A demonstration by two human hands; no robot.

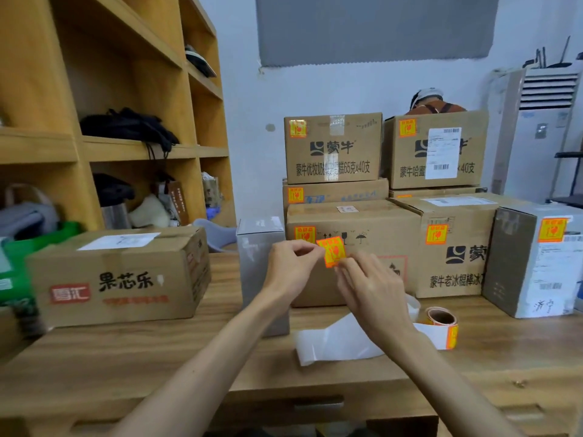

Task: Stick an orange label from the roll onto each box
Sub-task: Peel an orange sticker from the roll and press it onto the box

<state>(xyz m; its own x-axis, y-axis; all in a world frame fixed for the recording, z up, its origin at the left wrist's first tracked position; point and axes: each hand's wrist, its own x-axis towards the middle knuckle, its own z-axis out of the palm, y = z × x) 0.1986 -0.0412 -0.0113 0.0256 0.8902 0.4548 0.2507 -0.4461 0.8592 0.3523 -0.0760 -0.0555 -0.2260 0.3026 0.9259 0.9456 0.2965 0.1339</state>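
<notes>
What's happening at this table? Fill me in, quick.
A person is labelling boxes. Their left hand and right hand together pinch one orange label in the air, before stacked cartons that already carry labels. The label roll lies on the table, empty backing strip trailing from it. The grey box and the brown carton at left show no label on visible faces.

Head-worn wide view, forward and down over desk (157,357)
</notes>
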